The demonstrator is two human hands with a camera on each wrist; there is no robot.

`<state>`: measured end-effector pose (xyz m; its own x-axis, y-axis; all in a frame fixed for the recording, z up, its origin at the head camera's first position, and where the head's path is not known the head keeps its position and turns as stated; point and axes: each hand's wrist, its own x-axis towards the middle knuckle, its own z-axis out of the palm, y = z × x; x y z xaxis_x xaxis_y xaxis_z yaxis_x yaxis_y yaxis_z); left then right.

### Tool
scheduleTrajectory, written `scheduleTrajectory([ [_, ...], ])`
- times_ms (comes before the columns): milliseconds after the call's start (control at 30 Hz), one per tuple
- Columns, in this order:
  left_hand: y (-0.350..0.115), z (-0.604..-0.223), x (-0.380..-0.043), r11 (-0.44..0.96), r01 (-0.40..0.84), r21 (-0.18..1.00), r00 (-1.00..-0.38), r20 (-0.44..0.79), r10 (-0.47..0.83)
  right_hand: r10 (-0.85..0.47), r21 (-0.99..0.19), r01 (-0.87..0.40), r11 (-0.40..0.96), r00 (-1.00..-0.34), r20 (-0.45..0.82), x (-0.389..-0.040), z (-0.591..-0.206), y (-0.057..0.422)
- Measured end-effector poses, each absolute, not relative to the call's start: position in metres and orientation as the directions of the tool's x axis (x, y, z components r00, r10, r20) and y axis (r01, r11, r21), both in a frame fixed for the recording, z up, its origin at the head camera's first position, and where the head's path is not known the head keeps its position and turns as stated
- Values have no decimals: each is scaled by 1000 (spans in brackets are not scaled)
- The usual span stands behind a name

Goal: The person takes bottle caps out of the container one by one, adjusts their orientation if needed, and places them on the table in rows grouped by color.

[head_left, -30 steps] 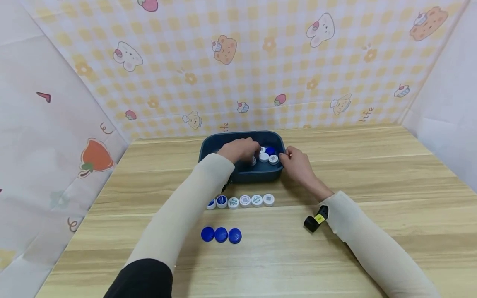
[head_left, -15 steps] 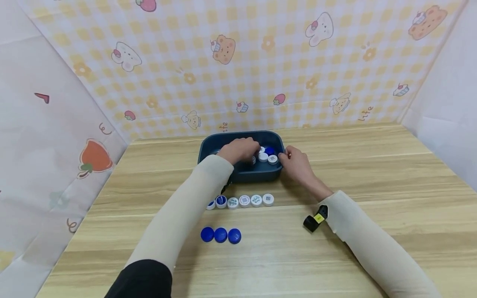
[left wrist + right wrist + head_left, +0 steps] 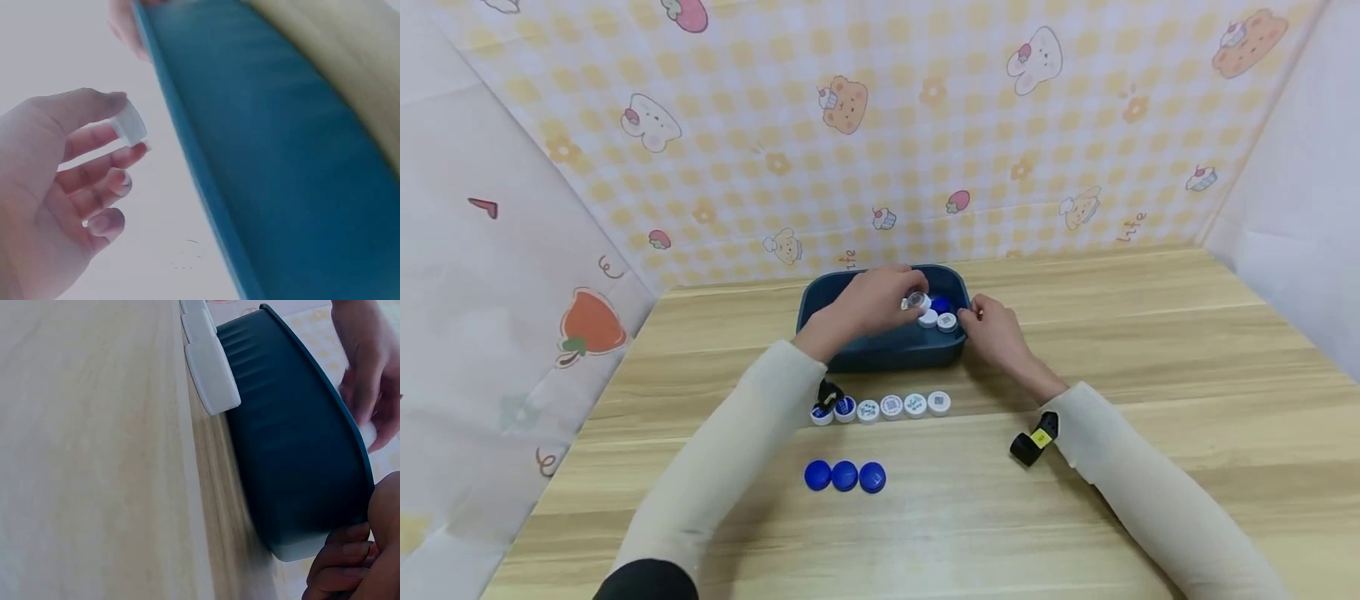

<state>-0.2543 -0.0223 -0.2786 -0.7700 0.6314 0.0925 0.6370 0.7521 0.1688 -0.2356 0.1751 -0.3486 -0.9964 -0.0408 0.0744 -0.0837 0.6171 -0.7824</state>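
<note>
My left hand (image 3: 874, 302) is raised over the dark blue basin (image 3: 887, 358), pinching a white bottle cap (image 3: 130, 125) between thumb and fingers. In the left wrist view the other fingers of that hand curl loosely below the cap. At the basin's right end, my right hand (image 3: 997, 335) grips the rim between thumb and curled fingers. Inside the basin, near that end, lie a blue bottle cap (image 3: 940, 305) and white caps, one with a printed square code (image 3: 947, 322). The left hand hides part of the basin's interior.
A row of several white-rimmed caps (image 3: 891, 407) lies on the wooden table (image 3: 1112, 375) in front of the basin. Nearer stand three plain blue caps (image 3: 845, 476) in a line. A patterned cloth wall (image 3: 737, 125) rises close behind the basin.
The left hand has lifted up from the basin floor with a white bottle cap in its fingers, and its forearm has shifted left. My right hand stays on the rim.
</note>
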Motion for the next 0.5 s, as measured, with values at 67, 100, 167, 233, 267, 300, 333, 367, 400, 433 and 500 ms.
scheduleTrajectory([
  [67, -24, -278, -238, 699, 693, 176, -721, 176, 671, -46, -772, -94, 629, -995, 83, -236, -349, 176],
  [100, -24, -279, -231, 667, 727, 165, -687, 208, 697, -49, -769, -99, 631, -995, 88, -236, -349, 176],
  [167, -22, -284, -215, 600, 789, 134, -613, 247, 751, -54, -760, -112, 640, -993, 101, -237, -349, 176],
  [233, -19, -289, -202, 542, 835, 98, -548, 256, 796, -66, -755, -131, 642, -991, 116, -237, -349, 177],
  [267, -16, -292, -197, 522, 849, 79, -523, 251, 814, -71, -755, -138, 642, -990, 120, -238, -349, 178],
  [300, -13, -295, -194, 505, 861, 60, -504, 241, 829, -77, -756, -144, 638, -989, 124, -238, -349, 179],
  [333, -10, -297, -191, 495, 868, 45, -491, 231, 840, -84, -758, -149, 635, -989, 124, -239, -349, 180],
  [367, -6, -299, -188, 486, 874, 32, -480, 216, 850, -93, -761, -153, 631, -988, 122, -239, -349, 181],
  [400, -3, -301, -187, 481, 877, 15, -475, 192, 859, -101, -764, -156, 626, -988, 118, -240, -349, 182],
  [433, 0, -303, -185, 483, 876, 2, -477, 161, 864, -110, -766, -158, 623, -987, 113, -240, -349, 183],
  [500, 7, -308, -184, 488, 873, -20, -484, 93, 870, -129, -769, -158, 619, -987, 99, -241, -349, 185],
])
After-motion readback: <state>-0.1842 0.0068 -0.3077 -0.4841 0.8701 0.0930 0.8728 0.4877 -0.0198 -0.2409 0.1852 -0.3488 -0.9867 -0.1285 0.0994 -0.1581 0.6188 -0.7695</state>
